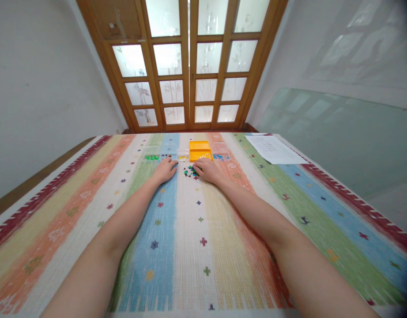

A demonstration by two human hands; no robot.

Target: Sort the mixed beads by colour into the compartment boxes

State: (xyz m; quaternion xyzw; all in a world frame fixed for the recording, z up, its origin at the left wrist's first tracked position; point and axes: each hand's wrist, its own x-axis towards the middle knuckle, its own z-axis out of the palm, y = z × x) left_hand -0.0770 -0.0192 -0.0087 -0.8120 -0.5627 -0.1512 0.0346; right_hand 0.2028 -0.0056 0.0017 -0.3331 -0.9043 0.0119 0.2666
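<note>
A small loose pile of mixed green, blue, dark and white pieces [190,172] lies on the striped tablecloth between my hands. My right hand [206,169] has its curled fingertips at the pile's right edge; whether a piece is between them is too small to tell. To the left of the pile, my left hand [165,170] is closed in a pinch, with a tiny dark spot at its fingertips. Just beyond stand clear boxes with green pieces [152,157], yellow pieces [182,157] and blue pieces [220,157]. Another holds dark pieces [164,156]. An orange box [199,145] contains white pieces.
The patterned tablecloth [190,247] covers the long table. Printed paper [273,148] lies at the far right. Wooden doors with glass panes [190,75] stand beyond the table's far edge, with a glass sheet [339,137] against the right wall.
</note>
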